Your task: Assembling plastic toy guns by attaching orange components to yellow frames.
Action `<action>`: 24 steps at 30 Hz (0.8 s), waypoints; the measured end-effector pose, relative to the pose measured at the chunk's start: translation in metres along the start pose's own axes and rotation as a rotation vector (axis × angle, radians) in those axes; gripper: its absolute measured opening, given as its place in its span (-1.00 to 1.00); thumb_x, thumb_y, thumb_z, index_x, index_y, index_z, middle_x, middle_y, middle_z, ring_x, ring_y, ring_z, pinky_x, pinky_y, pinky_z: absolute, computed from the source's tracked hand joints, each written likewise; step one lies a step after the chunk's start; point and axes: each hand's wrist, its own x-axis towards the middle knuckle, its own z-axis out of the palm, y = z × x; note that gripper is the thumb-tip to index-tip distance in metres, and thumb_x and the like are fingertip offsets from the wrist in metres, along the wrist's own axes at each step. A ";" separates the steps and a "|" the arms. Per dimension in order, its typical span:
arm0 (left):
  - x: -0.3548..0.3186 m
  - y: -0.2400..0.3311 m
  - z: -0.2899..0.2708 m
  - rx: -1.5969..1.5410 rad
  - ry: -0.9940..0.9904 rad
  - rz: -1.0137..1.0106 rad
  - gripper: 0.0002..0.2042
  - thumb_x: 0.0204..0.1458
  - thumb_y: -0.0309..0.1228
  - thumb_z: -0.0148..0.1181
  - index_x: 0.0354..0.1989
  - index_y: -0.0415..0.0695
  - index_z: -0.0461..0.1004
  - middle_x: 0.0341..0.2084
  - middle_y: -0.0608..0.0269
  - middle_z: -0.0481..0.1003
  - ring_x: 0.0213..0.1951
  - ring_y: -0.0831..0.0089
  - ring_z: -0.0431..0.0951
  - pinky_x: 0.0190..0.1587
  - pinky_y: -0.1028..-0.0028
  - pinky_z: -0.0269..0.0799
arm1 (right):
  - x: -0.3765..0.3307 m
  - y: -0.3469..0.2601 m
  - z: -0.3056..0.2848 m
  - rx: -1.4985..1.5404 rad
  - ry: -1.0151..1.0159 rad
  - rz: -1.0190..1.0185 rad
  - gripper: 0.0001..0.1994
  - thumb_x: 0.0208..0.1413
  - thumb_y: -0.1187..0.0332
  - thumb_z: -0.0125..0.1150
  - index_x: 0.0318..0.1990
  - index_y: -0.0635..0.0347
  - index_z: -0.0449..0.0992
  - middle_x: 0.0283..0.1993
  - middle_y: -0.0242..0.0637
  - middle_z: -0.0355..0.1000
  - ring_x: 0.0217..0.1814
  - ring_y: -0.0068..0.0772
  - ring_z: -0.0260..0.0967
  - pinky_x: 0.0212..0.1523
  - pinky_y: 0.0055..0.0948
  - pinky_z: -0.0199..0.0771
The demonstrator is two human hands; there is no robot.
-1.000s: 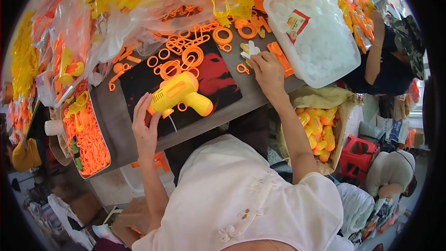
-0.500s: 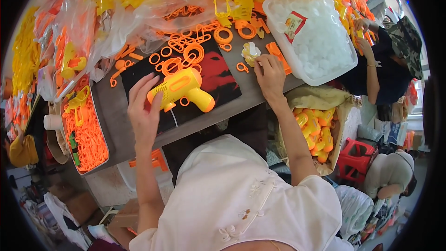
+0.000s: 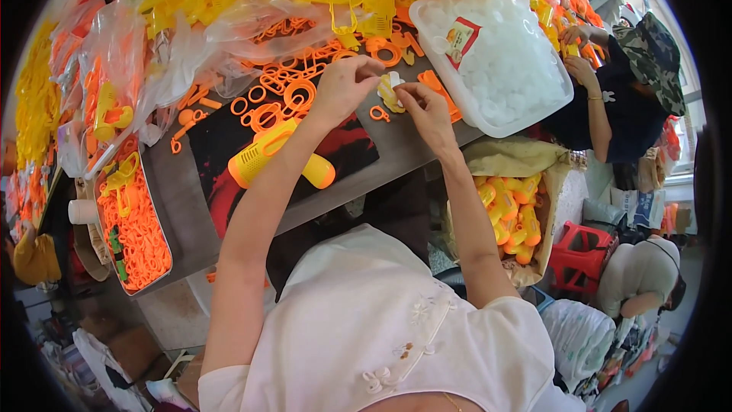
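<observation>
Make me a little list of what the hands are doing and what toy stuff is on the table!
left hand: pinching a small yellow and white piece
right hand: pinching the same piece from the other side
toy gun: yellow and orange, lying on the red and black mat, under the left forearm
orange rings: scattered beyond the mat
white tray: full of white parts, to the right
grey tray: orange parts, to the left
</observation>
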 end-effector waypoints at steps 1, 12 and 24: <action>-0.002 -0.001 -0.001 -0.034 0.016 -0.047 -0.76 0.01 -0.53 0.23 -0.11 -0.24 0.54 -0.36 0.23 0.59 -0.29 0.55 0.57 -0.16 0.53 0.46 | 0.000 0.004 0.000 0.104 0.053 -0.004 -0.79 0.16 0.32 0.20 -0.24 0.32 0.54 -0.37 -0.45 0.44 -0.34 -0.68 0.30 -0.30 -0.61 0.31; -0.031 0.017 -0.031 -0.222 0.172 -0.145 -0.77 0.00 -0.51 0.26 -0.14 -0.22 0.56 -0.40 0.31 0.57 -0.35 0.64 0.51 -0.22 0.62 0.40 | -0.009 -0.027 0.030 0.376 -0.068 0.075 -0.78 0.20 0.25 0.19 -0.25 0.24 0.53 -0.39 -0.54 0.36 -0.34 -0.78 0.20 -0.28 -0.69 0.18; -0.087 0.027 -0.062 -0.507 0.313 -0.194 -0.68 0.02 -0.46 0.30 -0.02 -0.17 0.50 -0.35 0.32 0.57 -0.32 0.62 0.53 -0.19 0.62 0.41 | -0.027 -0.073 0.081 0.657 -0.272 0.185 -0.85 0.14 0.32 0.25 -0.24 0.21 0.53 -0.43 -0.55 0.36 -0.39 -0.75 0.17 -0.36 -0.68 0.13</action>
